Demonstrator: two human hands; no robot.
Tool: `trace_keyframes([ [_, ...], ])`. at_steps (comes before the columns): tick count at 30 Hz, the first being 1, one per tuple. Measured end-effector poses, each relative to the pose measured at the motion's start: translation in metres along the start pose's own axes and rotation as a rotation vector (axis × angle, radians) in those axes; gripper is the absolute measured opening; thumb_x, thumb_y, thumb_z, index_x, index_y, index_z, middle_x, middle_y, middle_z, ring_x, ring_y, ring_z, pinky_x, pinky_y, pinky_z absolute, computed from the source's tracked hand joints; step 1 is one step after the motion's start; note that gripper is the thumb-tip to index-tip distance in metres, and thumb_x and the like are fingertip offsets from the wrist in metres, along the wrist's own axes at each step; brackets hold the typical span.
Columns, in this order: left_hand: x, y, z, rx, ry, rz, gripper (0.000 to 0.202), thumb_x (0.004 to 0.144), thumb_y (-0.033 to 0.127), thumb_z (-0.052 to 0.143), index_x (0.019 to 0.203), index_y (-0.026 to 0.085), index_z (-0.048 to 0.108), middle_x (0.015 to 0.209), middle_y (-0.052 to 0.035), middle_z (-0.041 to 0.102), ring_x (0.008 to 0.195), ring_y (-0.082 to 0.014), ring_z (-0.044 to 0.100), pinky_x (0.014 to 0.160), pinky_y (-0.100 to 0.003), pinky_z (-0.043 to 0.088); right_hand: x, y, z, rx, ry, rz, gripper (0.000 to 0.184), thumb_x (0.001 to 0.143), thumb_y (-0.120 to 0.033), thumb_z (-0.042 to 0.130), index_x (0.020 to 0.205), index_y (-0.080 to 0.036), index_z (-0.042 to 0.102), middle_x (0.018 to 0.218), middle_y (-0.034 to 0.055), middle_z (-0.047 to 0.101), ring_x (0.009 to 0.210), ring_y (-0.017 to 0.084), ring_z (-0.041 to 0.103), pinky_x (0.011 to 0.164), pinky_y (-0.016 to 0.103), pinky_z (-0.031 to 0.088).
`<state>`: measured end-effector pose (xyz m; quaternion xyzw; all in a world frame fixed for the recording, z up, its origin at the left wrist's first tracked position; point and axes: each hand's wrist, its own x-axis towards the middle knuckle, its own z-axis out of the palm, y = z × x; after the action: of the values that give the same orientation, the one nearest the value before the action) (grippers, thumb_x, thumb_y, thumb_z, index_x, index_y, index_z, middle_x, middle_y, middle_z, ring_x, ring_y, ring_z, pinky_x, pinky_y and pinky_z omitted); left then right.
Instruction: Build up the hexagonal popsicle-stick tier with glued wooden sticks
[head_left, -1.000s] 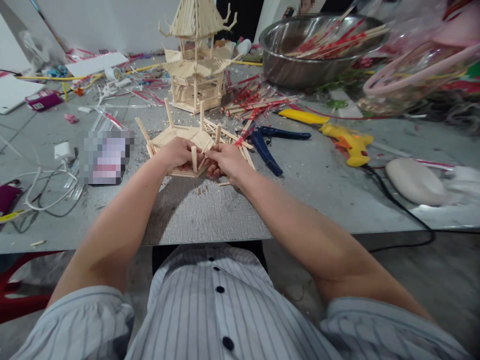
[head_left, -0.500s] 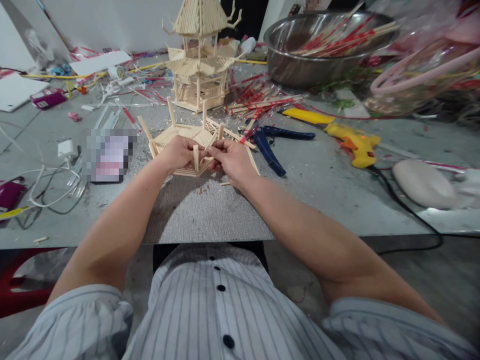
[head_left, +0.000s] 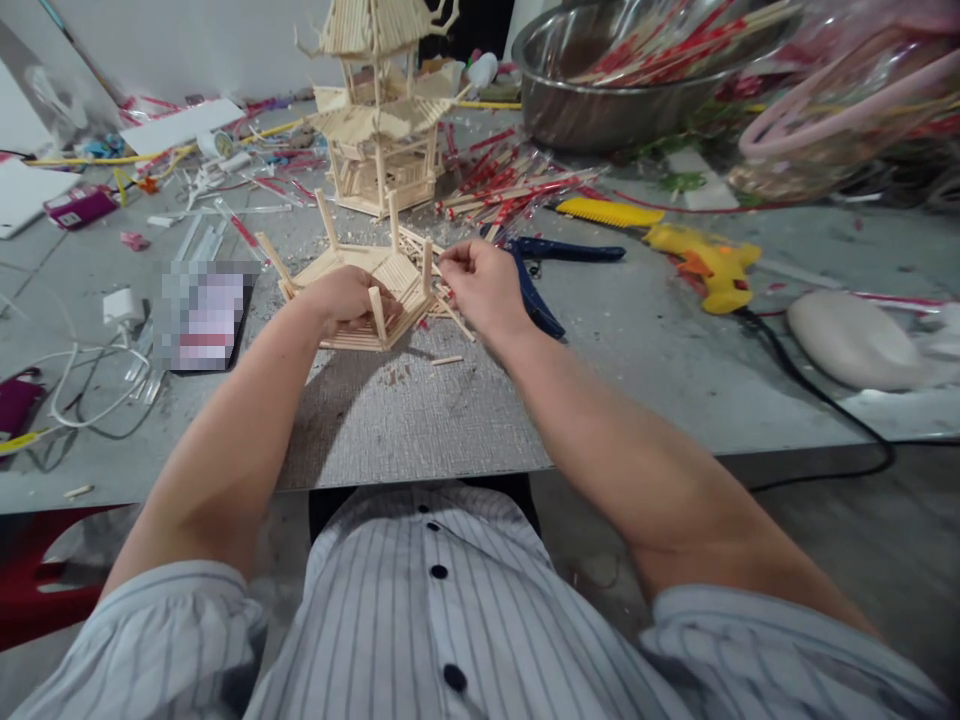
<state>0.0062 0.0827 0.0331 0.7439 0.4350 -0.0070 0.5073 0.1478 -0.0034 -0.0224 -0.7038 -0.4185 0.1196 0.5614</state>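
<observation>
A six-sided platform of pale wooden sticks (head_left: 315, 268) lies on the table, with several short posts standing up at its corners. My left hand (head_left: 349, 298) reaches over its near side, fingers curled down behind a front post (head_left: 377, 312); what they grip is hidden. Just right of the platform is my right hand (head_left: 487, 285), its thumb and forefinger pinched together above loose cut sticks (head_left: 459, 318). Anything in that pinch is too small to make out. Dark blue-handled cutters (head_left: 570, 249) lie just beyond my right hand.
Behind the platform rises a tiered stick pagoda (head_left: 382, 125). Red-wrapped chopsticks (head_left: 502, 195) lie beside it, near a steel basin (head_left: 600, 105). A yellow glue gun (head_left: 705, 262) with a black cord rests at right. A phone (head_left: 206, 320) and white cables (head_left: 112, 400) are at left.
My hands, which were together at the platform's near right corner, have parted. The right hand has moved right and slightly up, off the platform; the left stays over it. The view has shifted slightly.
</observation>
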Motion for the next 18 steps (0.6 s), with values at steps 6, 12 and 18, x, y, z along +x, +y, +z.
trace_keyframes([
  [6,0.005,0.001,-0.004,0.119,-0.053,0.024,0.018,0.070,0.020,0.069,0.057,0.011,0.061,0.033,0.0035,0.040,0.030,-0.0020,0.027,0.043,-0.024,0.010,-0.002,-0.004,0.002,-0.039,-0.146,-0.026,0.013,0.075,-0.012,0.053,0.086,-0.015,0.060,0.084,0.0045,0.066,0.079,0.016,0.061,0.081,0.032,0.048],
  [12,0.012,-0.001,-0.010,0.271,-0.093,0.059,0.021,0.066,0.030,0.071,0.059,0.012,0.064,0.036,0.0013,0.043,0.032,-0.0036,0.029,0.043,-0.025,0.013,-0.003,0.000,0.002,-0.057,-0.169,-0.028,0.014,0.077,-0.016,0.052,0.088,-0.016,0.061,0.087,0.0047,0.066,0.083,0.017,0.061,0.082,0.034,0.048],
  [18,0.011,0.001,-0.010,0.298,-0.120,0.059,0.018,0.068,0.027,0.068,0.058,0.014,0.061,0.034,0.0029,0.037,0.032,-0.0047,0.026,0.044,-0.025,0.012,-0.002,0.001,0.002,-0.106,-0.180,-0.044,0.015,0.075,-0.015,0.054,0.087,-0.015,0.063,0.091,0.0061,0.067,0.085,0.018,0.062,0.082,0.034,0.047],
])
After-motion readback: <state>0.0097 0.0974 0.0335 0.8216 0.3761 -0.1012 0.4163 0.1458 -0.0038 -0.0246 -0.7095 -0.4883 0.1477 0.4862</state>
